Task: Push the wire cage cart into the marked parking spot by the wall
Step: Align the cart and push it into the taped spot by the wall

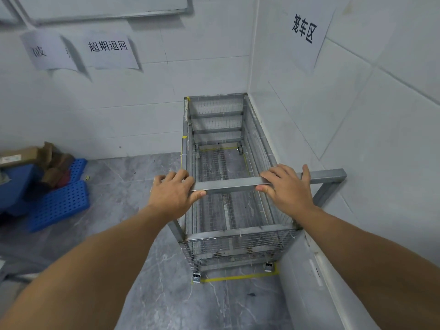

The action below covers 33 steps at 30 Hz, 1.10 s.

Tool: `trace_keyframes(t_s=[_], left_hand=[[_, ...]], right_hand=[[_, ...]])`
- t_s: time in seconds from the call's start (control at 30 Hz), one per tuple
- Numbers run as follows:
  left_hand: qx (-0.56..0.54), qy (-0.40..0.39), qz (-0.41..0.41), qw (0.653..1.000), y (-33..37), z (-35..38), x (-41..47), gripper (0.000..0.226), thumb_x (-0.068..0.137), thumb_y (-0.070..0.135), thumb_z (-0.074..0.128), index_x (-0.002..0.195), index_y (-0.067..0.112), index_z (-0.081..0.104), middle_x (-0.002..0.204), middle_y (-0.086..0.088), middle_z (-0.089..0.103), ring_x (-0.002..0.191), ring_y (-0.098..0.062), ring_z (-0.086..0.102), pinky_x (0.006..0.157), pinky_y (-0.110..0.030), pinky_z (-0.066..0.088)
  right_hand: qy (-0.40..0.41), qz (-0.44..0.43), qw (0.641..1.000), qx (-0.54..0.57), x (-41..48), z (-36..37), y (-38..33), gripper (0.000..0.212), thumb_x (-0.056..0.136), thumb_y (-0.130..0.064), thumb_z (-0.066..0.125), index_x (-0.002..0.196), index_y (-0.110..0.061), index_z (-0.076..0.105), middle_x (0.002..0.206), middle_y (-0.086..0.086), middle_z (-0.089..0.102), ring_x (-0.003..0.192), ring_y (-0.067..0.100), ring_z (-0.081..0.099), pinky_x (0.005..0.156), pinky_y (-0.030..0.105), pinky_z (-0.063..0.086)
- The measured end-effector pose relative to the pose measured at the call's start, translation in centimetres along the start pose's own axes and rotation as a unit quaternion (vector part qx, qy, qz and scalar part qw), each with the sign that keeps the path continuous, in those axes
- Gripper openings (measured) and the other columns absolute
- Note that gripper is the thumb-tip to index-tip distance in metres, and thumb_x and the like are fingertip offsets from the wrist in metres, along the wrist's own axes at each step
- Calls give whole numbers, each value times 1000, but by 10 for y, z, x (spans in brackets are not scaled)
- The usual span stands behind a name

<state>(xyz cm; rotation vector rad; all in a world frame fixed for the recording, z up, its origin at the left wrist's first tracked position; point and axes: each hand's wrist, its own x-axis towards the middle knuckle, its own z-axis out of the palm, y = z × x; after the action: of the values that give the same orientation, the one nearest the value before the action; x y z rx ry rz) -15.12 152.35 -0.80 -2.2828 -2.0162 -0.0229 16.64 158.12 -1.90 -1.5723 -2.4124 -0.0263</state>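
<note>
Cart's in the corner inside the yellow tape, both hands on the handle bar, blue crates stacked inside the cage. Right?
Not quite. The head view shows the wire cage cart empty; the blue crates lie on the floor to its left, by the back wall. The rest holds: the cart sits in the corner within the yellow tape, with the left hand and right hand on the handle bar.

Left hand (175,196) and right hand (287,188) outstretched, palms down, fingers curled

Left paper sign (51,50) folded, text partly hidden, cardboard boxes (26,158) cut by left edge, whiteboard (107,8) cropped at top
</note>
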Motion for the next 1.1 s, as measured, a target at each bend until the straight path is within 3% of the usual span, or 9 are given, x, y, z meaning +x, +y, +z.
trace_keyframes(t_s=[0.27, 0.43, 0.63, 0.83, 1.1], left_hand=[[-15, 0, -21, 1000, 7, 5, 6, 68, 92, 69, 10, 118, 23, 53, 113, 2, 58, 101, -24, 55, 89, -44, 38], [-78, -23, 27, 996, 41, -3, 21, 48, 98, 61, 23, 116, 25, 49, 108, 3, 59, 98, -23, 56, 88, -43, 39], [-57, -46, 28, 997, 51, -2, 28, 55, 95, 66, 16, 117, 26, 47, 112, 3, 60, 101, -22, 56, 90, -44, 41], [-37, -8, 10, 999, 41, 3, 23, 68, 92, 73, 14, 139, 29, 37, 125, 3, 56, 114, -25, 53, 99, -46, 38], [-25, 12, 28, 999, 41, 4, 31, 67, 92, 72, 16, 141, 30, 36, 138, 3, 49, 126, -24, 44, 104, -48, 35]], right_hand=[[-1, 0, 1000, -8, 11, 7, 3, 50, 90, -70, 24, 112, -40, 56, 114, -14, 62, 118, 19, 49, 107, 66, 12], [-31, -12, 999, -13, 12, 4, 4, 53, 91, -69, 23, 125, -40, 52, 123, -13, 59, 121, 18, 46, 107, 60, 9], [-59, -9, 998, -32, 11, -5, 22, 55, 91, -70, 24, 135, -44, 44, 134, -15, 53, 131, 17, 38, 110, 65, 3], [-44, -2, 998, -45, 9, -6, 30, 58, 89, -75, 21, 133, -47, 47, 136, -13, 53, 135, 19, 34, 109, 69, 6], [-6, -12, 999, -47, 11, 3, 36, 52, 91, -72, 26, 127, -44, 52, 129, -10, 57, 129, 21, 41, 106, 69, 14]])
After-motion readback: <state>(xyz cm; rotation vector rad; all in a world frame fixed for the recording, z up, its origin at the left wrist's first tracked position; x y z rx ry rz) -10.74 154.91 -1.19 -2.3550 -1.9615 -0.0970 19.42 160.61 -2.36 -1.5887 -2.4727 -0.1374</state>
